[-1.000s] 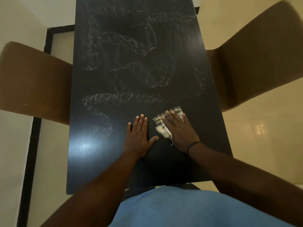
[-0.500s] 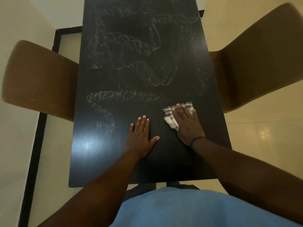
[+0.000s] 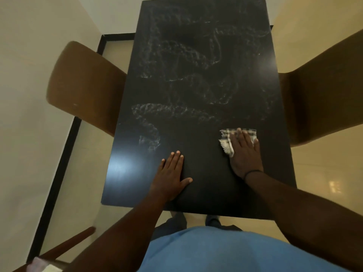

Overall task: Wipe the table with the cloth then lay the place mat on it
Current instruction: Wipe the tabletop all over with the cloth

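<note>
The cloth (image 3: 227, 141), a small pale checked rag with a frayed fringe along its left edge, lies flat on the near right part of the table (image 3: 196, 114), not far from the right edge; the right hand (image 3: 244, 154) lies on top of it, palm down, fingers straight and close together pointing to the far end, so that only the cloth's far edge and left fringe show past the fingers; a dark band (image 3: 253, 172) circles that wrist; the left hand (image 3: 170, 176) rests flat on the bare tabletop to the left of the cloth and a little nearer, well apart from it, fingers straight, thumb spread to the right, holding nothing; the table is a long dark rectangle running away from the person, its surface marked with pale looping smears across the middle and far part, and a soft glare of light on the near left corner; a brown chair (image 3: 84, 87) stands at the left side, its back touching or just beside the table edge, and another brown chair (image 3: 322, 91) at the right side; the floor (image 3: 29, 134) is pale and glossy, with a dark strip (image 3: 59, 163) running along the left; the person's blue shirt (image 3: 216, 250) fills the near foreground.
</note>
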